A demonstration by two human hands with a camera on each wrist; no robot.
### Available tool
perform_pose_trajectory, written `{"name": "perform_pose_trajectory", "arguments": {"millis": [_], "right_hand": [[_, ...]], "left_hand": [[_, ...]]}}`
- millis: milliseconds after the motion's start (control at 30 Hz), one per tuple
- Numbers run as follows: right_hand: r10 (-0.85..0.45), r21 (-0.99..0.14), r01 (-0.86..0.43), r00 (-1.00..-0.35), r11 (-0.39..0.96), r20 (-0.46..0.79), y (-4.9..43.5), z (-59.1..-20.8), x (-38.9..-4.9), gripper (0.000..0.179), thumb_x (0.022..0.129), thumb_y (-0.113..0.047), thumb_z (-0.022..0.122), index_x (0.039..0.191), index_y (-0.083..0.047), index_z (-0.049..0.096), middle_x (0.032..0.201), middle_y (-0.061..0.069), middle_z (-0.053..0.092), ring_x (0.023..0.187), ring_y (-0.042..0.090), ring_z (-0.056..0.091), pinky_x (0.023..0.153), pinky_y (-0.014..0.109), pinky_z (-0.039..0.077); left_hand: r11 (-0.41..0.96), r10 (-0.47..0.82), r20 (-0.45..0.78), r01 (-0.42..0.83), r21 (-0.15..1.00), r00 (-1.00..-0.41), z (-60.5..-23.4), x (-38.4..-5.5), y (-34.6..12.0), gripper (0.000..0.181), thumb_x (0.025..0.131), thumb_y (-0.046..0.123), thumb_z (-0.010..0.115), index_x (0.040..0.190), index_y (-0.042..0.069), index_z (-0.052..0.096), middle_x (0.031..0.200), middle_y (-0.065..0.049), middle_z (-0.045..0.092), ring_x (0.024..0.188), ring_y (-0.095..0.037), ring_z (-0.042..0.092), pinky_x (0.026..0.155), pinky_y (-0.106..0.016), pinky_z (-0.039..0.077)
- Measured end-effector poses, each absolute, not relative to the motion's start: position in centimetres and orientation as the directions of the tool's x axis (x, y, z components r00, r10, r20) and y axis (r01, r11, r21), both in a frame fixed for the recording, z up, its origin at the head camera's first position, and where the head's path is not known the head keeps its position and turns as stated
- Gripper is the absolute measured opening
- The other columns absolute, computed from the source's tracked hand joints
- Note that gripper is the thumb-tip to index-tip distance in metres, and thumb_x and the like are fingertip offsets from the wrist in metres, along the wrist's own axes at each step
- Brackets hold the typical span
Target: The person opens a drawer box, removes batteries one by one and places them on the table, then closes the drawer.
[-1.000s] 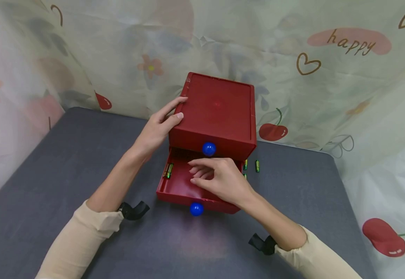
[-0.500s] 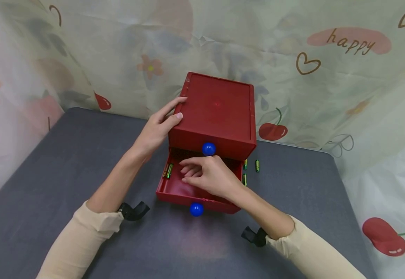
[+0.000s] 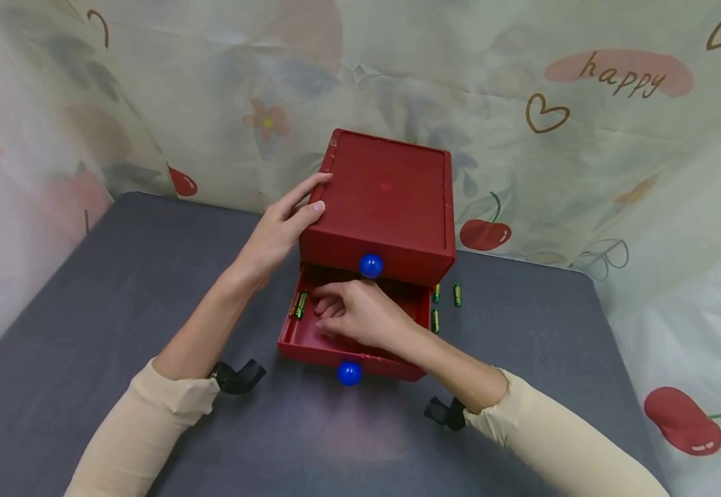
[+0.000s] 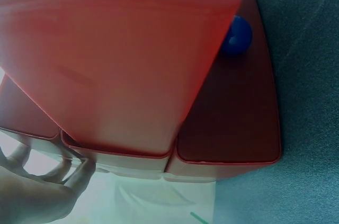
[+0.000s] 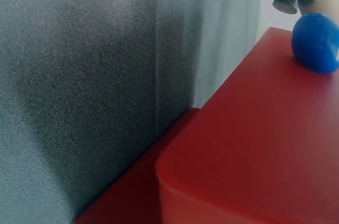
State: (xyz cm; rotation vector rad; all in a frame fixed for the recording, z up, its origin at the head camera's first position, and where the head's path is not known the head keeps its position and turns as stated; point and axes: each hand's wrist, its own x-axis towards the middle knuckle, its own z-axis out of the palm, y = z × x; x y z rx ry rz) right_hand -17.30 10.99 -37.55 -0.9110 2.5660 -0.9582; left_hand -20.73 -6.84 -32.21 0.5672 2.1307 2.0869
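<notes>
A red drawer cabinet (image 3: 388,190) with blue ball knobs stands on the table. My left hand (image 3: 276,235) rests on its left top edge, thumb and forefinger on top; in the left wrist view, the fingers lie against the red casing. Below the top drawer (image 3: 335,245), a lower drawer (image 3: 385,364) is pulled out. A green battery (image 3: 301,305) lies along that drawer's left wall. My right hand (image 3: 363,314) reaches into the drawer with fingers loosely bent, fingertips just right of the battery. Nothing shows between them.
Several green batteries (image 3: 457,295) lie on the dark grey table (image 3: 522,345) right of the cabinet. The pulled-out drawer's blue knob (image 3: 349,373) juts toward me, and the upper blue knob (image 3: 371,266) overhangs my right hand. A patterned cloth (image 3: 211,90) hangs behind.
My right hand has moved left inside the drawer, closer to the battery at the left wall, uncovering more of a battery on the table. My left hand and the cabinet stay put.
</notes>
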Motion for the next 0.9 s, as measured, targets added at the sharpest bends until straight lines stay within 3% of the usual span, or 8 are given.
{"name": "perform_pose_trajectory", "arguments": {"millis": [900], "right_hand": [[-0.607,-0.657,-0.421,-0.792,0.625,-0.071,9.6,-37.9,-18.2,0.037,0.079,-0.022,0.071,0.113,-0.008,0.063,0.075,-0.010,0.062,0.067,0.000,0.058,0.065,0.015,0.047]], "left_hand": [[-0.020,0.344,0.181,0.186,0.982,-0.921,-32.3,-20.9,-6.9,0.048,0.096,0.028,0.044,0.142,0.024,0.032,0.141,0.001,0.034,0.116,-0.019,0.045,0.095,-0.042,0.036]]}}
